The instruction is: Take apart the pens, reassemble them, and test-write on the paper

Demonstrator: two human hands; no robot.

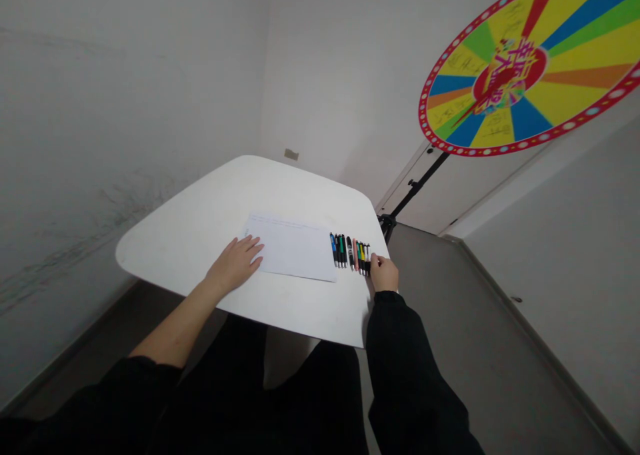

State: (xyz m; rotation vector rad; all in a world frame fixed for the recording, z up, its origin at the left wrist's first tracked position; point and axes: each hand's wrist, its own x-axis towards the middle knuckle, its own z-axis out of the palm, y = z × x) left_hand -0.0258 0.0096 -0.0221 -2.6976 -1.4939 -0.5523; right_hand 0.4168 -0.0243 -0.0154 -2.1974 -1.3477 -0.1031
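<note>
My left hand (236, 260) lies flat with its fingers spread, on the left edge of a white sheet of paper (295, 248). Faint lines of writing run along the sheet's far edge. Just right of the paper, several pens (344, 250) lie side by side in a row, in blue, black, green, pink and yellow. At the row's right end, by the table's right edge, my right hand (385, 272) is closed with its fingers curled. Something dark shows at its fingertips, but what the fingers hold is hidden.
The white table (295, 312) has rounded corners and stands near the walls. Beyond its right side, a colourful prize wheel (530, 68) leans over on a black stand (420, 185). Grey floor (450, 288) lies to the right.
</note>
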